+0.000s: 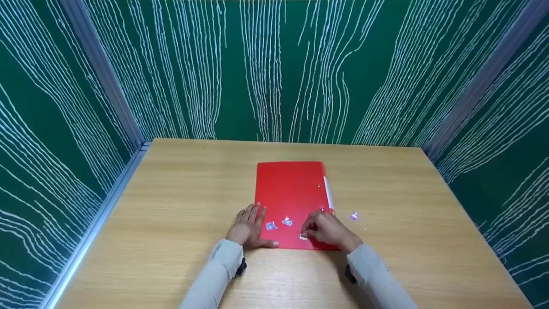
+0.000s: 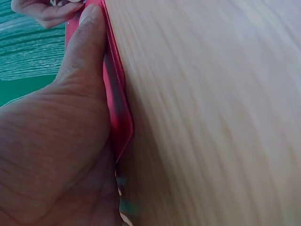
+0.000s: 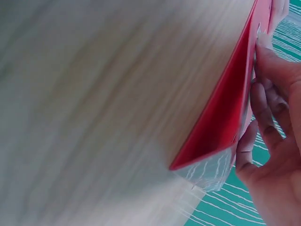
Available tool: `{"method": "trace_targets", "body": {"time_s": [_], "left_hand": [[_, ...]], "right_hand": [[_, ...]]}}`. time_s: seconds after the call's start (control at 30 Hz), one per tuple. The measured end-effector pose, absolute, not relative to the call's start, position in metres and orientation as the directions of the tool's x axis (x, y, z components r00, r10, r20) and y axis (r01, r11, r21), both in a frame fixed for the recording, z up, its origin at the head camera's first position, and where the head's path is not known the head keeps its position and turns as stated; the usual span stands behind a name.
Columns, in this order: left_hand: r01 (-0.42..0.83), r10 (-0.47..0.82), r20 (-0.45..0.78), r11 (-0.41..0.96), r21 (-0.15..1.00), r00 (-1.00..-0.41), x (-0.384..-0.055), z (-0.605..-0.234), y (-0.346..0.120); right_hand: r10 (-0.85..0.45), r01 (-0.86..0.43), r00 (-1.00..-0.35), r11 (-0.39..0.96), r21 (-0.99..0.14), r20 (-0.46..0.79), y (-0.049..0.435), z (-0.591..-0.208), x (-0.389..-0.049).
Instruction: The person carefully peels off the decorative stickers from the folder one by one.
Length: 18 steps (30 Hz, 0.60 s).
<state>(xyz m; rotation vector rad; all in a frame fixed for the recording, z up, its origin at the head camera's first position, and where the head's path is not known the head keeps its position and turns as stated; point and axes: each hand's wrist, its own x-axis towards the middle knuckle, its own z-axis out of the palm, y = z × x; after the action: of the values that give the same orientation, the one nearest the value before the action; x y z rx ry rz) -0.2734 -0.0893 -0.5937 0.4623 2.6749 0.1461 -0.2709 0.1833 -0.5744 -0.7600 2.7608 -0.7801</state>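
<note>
A red folder (image 1: 289, 189) lies on the wooden table. On its lower left corner my left hand (image 1: 248, 229) rests with fingers straight; the thumb (image 2: 87, 42) lies along the near edge in the left wrist view. My right hand (image 1: 327, 229) pinches a small shiny sticker (image 1: 303, 237) between thumb and fingertips, low on the cover. Its other fingers (image 3: 265, 113) are bent against the folder in the right wrist view. Two more shiny stickers, one at the left (image 1: 271, 225) and one near the middle (image 1: 287, 221), lie on the cover between the hands.
A small purple sticker (image 1: 354, 216) lies on the table (image 1: 399, 193) right of the folder. The folder's thick spine, with a white label strip (image 1: 328, 192), faces right. Green walls (image 1: 261, 64) with white wavy lines stand behind and at both sides.
</note>
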Motion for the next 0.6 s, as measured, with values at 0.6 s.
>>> {"method": "trace_targets", "body": {"time_s": [0.6], "left_hand": [[0.288, 0.323, -0.355, 0.946, 0.15, -0.877, -0.2722, -0.5929, -0.0857]], "right_hand": [[-0.538, -0.427, -0.838, 0.746, -0.512, -0.085, 0.1804, -0.572, -0.2728]]}}
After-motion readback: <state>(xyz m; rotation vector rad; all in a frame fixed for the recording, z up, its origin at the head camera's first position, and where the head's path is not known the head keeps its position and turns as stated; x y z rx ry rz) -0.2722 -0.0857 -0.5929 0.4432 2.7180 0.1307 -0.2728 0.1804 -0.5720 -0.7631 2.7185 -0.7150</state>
